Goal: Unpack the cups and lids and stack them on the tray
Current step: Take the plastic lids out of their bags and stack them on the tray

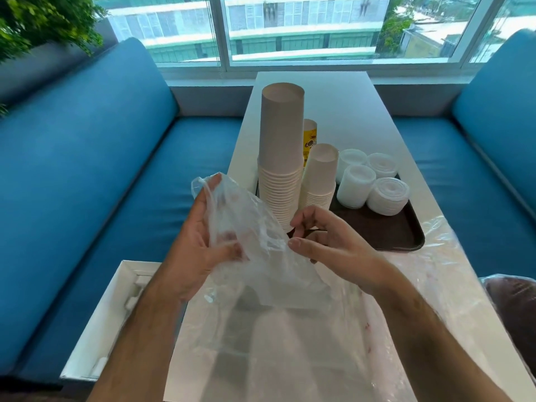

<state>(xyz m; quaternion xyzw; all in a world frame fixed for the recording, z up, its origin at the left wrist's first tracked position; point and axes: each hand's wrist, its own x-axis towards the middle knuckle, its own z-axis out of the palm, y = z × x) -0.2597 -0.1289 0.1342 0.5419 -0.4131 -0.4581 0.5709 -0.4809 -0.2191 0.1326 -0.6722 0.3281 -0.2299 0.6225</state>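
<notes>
while both hands grip the clear plastic bag (246,236) (raised before the tray (385,230)), left hand (191,250) and right hand (327,242) pinch it.

A long white tabletop (342,111) runs from 6 o'clock toward the window at 12 o'clock. A dark brown tray (385,227) lies on it just right of centre, its right edge near the tabletop's 3 o'clock side. Clear plastic wrap (452,285) spreads over the near half, from the tray's front corner at 3 o'clock down to 6 o'clock. The far end, toward 12 o'clock, shows bare white surface.
</notes>
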